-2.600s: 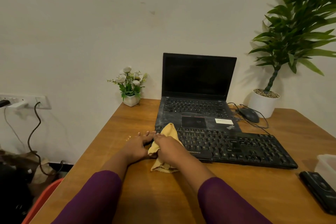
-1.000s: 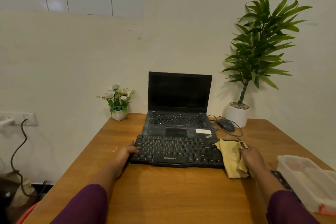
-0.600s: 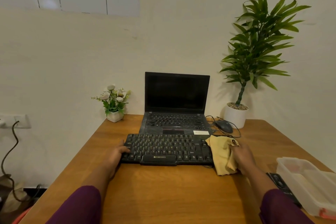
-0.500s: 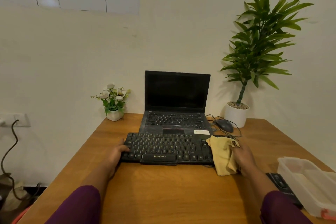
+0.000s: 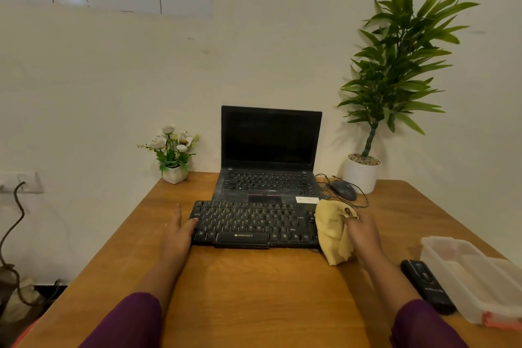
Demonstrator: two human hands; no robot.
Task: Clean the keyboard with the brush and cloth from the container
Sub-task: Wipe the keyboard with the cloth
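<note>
The black keyboard [image 5: 254, 223] lies crosswise at the middle of the wooden table [image 5: 254, 291], its back edge over the front of an open laptop [image 5: 269, 155]. On my feed, the yellow cloth [image 5: 333, 232] sits bunched against the keyboard's right end, gripped by the person's right hand [image 5: 364, 232], whose fingers curl into the fabric. The left hand [image 5: 178, 232] rests flat on the table at the keyboard's left end, fingers straight, thumb touching the edge keys, holding nothing. Purple sleeves cover both forearms near the camera. A clear plastic container [image 5: 466, 271] stands at the table's right edge, with a small black device [image 5: 426, 285] just beside it; I cannot make out what the container holds. A mouse [image 5: 343, 190] lies right of the laptop, near a tall potted plant [image 5: 395, 79]. A small pot of white flowers [image 5: 173, 155] stands to the laptop's left, against the wall.
</note>
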